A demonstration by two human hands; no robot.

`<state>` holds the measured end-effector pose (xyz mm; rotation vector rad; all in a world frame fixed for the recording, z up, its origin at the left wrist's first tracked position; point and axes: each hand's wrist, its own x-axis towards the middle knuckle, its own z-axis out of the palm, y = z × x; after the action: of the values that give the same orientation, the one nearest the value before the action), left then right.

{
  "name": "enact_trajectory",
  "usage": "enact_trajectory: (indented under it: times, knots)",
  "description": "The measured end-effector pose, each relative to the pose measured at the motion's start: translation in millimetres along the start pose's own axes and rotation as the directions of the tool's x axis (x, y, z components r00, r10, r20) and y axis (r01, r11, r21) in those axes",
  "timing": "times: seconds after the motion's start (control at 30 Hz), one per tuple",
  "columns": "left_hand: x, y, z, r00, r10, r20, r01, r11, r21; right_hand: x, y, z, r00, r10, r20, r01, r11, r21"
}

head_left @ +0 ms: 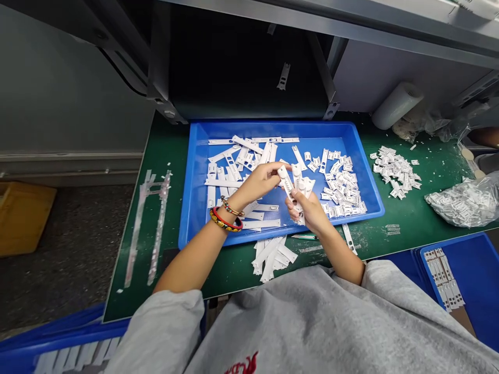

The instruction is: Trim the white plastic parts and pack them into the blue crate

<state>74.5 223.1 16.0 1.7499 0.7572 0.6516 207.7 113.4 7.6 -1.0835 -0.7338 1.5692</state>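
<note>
Strips [286, 181] clasped, partly hidden, in right hand [310, 212] over tray [327, 148], towards near edge; left hand [265, 177] alongside, pinch indeterminable; left forearm [198, 257] crosses that edge; bag [465, 203] cut off, right.

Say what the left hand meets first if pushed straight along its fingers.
Most likely the white pieces held in the right hand; the left hand looks very near them, but depth leaves contact unclear.
</note>
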Motion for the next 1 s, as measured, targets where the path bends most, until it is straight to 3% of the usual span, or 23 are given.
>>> enact_trajectory:
  times: [0.1, 0.23, 0.37, 0.47, 0.53, 0.6, 0.7, 0.87, 1.0]
  knots:
    - [-3.0, 1.3, -7.0, 0.997, -0.011, 0.081, 0.013, 0.999, -0.035, -0.5, -5.3, -3.9, 0.998, 0.058, 0.009, -0.059, 0.995, 0.077]
    - [-10.6, -3.5, -2.1, 0.998, 0.009, 0.061, -0.018, 0.987, 0.157, -0.1, 4.9, -14.4, 0.987, 0.156, 0.030, -0.157, 0.987, 0.034]
    - [-15.2, -13.2, 9.4, 0.974, 0.015, 0.228, -0.097, 0.930, 0.353, -3.6, 23.1, -20.6, 0.957, 0.271, 0.102, -0.271, 0.962, -0.015]
    - [-5.8, -24.5, 6.0, 0.955, -0.016, 0.297, -0.077, 0.952, 0.297, -5.0, 27.9, -23.4, 0.973, 0.229, 0.026, -0.229, 0.973, -0.001]
    - [7.3, -35.4, -2.0, 0.976, -0.054, 0.210, -0.011, 0.956, 0.294, -3.8, 27.3, -26.7, 0.980, 0.185, -0.069, -0.182, 0.982, 0.041]
    - [23.5, -48.4, -10.1, 0.994, -0.109, 0.007, 0.095, 0.894, 0.438, -1.6, 26.3, -30.4, 0.976, 0.152, -0.159, -0.140, 0.987, 0.081]
    - [47.5, -66.9, -13.7, 0.961, -0.161, -0.225, 0.268, 0.745, 0.611, 1.1, 27.3, -33.4, 0.967, 0.092, -0.239, -0.071, 0.993, 0.096]
    - [76.3, -83.3, 0.3, 0.928, -0.218, -0.303, 0.372, 0.611, 0.699, 0.3, 31.5, -32.7, 0.962, 0.044, -0.269, -0.033, 0.998, 0.045]
    - [84.4, -89.9, -2.3, 0.916, -0.247, -0.316, 0.400, 0.625, 0.670, -0.2, 33.0, -33.9, 0.967, 0.020, -0.252, -0.009, 0.999, 0.044]
